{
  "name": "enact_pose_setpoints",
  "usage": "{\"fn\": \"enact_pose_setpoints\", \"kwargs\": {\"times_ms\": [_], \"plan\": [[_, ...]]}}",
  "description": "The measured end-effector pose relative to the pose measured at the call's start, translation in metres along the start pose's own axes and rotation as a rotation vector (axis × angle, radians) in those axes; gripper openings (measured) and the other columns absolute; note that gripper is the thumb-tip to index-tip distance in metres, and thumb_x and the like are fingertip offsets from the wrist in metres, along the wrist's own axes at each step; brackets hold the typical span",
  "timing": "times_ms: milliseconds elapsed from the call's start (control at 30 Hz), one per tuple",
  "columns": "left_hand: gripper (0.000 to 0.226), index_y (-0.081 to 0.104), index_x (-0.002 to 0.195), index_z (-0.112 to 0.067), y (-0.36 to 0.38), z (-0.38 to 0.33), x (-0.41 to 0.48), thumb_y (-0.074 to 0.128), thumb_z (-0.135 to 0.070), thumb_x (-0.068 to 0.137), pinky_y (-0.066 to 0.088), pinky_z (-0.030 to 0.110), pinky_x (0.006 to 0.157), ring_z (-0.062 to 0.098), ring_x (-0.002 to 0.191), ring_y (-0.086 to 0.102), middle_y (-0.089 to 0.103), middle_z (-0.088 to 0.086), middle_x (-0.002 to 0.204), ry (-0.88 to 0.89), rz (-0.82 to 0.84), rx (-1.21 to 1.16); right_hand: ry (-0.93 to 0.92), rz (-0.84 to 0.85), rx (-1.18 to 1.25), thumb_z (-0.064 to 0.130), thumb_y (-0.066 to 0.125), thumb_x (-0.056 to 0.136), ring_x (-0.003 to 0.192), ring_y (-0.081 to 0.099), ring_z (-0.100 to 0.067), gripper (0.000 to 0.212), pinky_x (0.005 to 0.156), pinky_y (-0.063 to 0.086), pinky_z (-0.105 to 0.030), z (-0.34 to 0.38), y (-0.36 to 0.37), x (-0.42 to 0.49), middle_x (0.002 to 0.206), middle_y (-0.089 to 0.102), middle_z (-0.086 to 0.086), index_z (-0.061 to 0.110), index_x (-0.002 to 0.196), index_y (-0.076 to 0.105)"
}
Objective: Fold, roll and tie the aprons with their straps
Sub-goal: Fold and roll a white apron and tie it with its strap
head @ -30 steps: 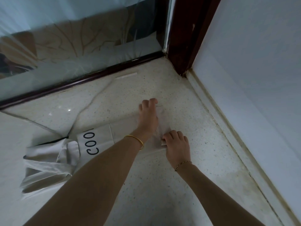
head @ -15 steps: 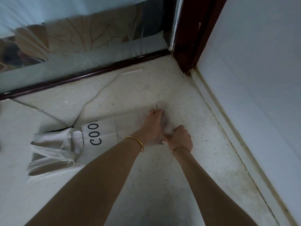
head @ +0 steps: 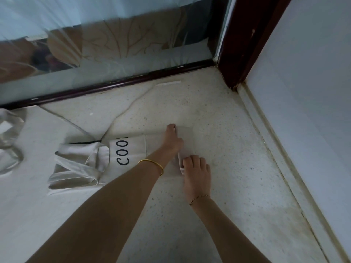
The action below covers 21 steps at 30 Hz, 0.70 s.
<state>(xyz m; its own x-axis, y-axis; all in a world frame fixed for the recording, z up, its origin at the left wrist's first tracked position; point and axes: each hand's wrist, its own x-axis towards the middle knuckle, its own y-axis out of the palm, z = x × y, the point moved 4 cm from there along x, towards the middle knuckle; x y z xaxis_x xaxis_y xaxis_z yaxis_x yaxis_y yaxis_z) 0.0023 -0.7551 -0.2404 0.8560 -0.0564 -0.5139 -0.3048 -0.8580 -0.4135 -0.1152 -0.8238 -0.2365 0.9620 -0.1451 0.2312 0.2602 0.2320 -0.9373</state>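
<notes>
A white apron (head: pixel 131 150), folded into a long strip with black letters "COO" on it, lies on the speckled floor. Its straps (head: pixel 76 168) are bunched at the strip's left end. At the right end a small roll of cloth (head: pixel 180 158) has formed. My left hand (head: pixel 171 139) lies on the strip's far right part, its fingers curled over the roll's far end. My right hand (head: pixel 196 170) grips the roll's near end with curled fingers.
A glass sliding door with a dark frame (head: pixel 121 84) runs along the far side. A dark wooden post (head: pixel 239 54) stands in the corner and a white wall (head: pixel 303 111) closes the right. More white cloth (head: pixel 9 141) lies at the far left.
The right end of the strip has been turned over into a small roll. My left hand's fingers went from flat on the cloth to curled over it. The view shifted, so the apron sits further right.
</notes>
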Motion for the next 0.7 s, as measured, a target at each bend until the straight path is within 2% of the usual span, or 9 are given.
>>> {"fn": "enact_pose_setpoints", "kwargs": {"times_ms": [67,133,200,267,367,467,533,600,700], "plan": [[0.065,0.027,0.143,-0.011,-0.006,0.007,-0.001,0.053,0.004,0.085,0.049,0.037,0.092,0.029,0.115,0.051,0.048,0.015,0.131,0.059,-0.046,0.139,-0.020,0.104,0.032,0.020,0.079,0.051,0.068,0.057,-0.024,0.029,0.056,0.046,-0.032,0.002,0.005,-0.006,0.077,0.059,-0.002,0.016,0.073,0.061],[0.063,0.032,0.139,-0.013,-0.011,0.009,-0.005,0.059,-0.001,0.084,0.046,0.040,0.096,0.028,0.116,0.046,0.041,0.012,0.132,0.156,-0.139,0.377,0.022,0.109,0.112,0.025,0.073,0.053,0.069,0.058,-0.023,0.022,0.056,0.047,-0.032,0.001,0.004,-0.004,0.076,0.059,-0.001,0.017,0.070,0.063],[0.053,0.037,0.128,-0.013,-0.013,0.009,-0.011,0.063,-0.003,0.083,0.048,0.038,0.089,0.026,0.106,0.048,0.038,0.010,0.124,0.247,-0.172,0.492,0.128,0.067,0.187,0.022,0.074,0.059,0.067,0.059,-0.026,0.018,0.051,0.049,-0.033,-0.003,0.004,0.000,0.074,0.059,-0.004,0.013,0.071,0.063],[0.032,0.041,0.108,-0.012,-0.007,0.011,-0.015,0.057,0.000,0.083,0.050,0.037,0.076,0.026,0.090,0.052,0.042,0.007,0.108,0.328,-0.112,0.562,0.262,0.108,0.137,0.022,0.084,0.059,0.071,0.059,-0.029,0.034,0.050,0.050,-0.034,-0.008,0.004,0.003,0.081,0.059,-0.009,0.009,0.082,0.062],[0.017,0.047,0.098,-0.009,0.000,0.017,-0.014,0.051,-0.001,0.084,0.050,0.041,0.077,0.028,0.086,0.053,0.049,0.010,0.100,0.349,-0.074,0.642,0.447,0.313,-0.005,0.046,0.072,0.076,0.094,0.056,-0.026,0.051,0.070,0.049,-0.035,-0.012,0.004,0.002,0.102,0.056,-0.007,0.011,0.108,0.051],[0.011,0.050,0.100,-0.007,0.000,0.015,-0.012,0.047,-0.012,0.091,0.051,0.046,0.078,0.032,0.089,0.057,0.054,0.013,0.100,0.283,-0.069,0.593,0.585,0.454,0.104,0.049,0.062,0.084,0.107,0.051,-0.024,0.049,0.080,0.046,-0.034,-0.017,0.006,0.004,0.112,0.056,-0.005,0.012,0.112,0.047],[0.029,0.049,0.110,-0.006,0.000,0.010,-0.011,0.047,-0.029,0.094,0.051,0.046,0.083,0.033,0.096,0.058,0.054,0.014,0.108,0.192,-0.031,0.518,0.624,0.470,0.225,0.037,0.058,0.088,0.108,0.049,-0.025,0.035,0.082,0.044,-0.034,-0.015,0.003,0.010,0.113,0.056,-0.008,0.010,0.110,0.053],[0.055,0.042,0.124,-0.005,-0.001,0.006,-0.013,0.053,-0.045,0.089,0.052,0.045,0.087,0.031,0.103,0.057,0.051,0.014,0.119,0.075,0.029,0.343,0.558,0.431,0.257,0.029,0.056,0.090,0.107,0.048,-0.024,0.028,0.082,0.044,-0.032,-0.006,0.000,0.011,0.112,0.053,-0.007,0.009,0.110,0.053],[0.075,0.031,0.133,-0.005,-0.007,0.001,-0.018,0.066,-0.046,0.082,0.055,0.041,0.084,0.028,0.108,0.056,0.044,0.009,0.125,-0.019,0.094,0.079,0.385,0.238,0.137,0.016,0.072,0.079,0.090,0.055,-0.021,0.028,0.065,0.048,-0.028,0.019,-0.009,0.004,0.100,0.054,-0.005,0.012,0.101,0.055]]}}
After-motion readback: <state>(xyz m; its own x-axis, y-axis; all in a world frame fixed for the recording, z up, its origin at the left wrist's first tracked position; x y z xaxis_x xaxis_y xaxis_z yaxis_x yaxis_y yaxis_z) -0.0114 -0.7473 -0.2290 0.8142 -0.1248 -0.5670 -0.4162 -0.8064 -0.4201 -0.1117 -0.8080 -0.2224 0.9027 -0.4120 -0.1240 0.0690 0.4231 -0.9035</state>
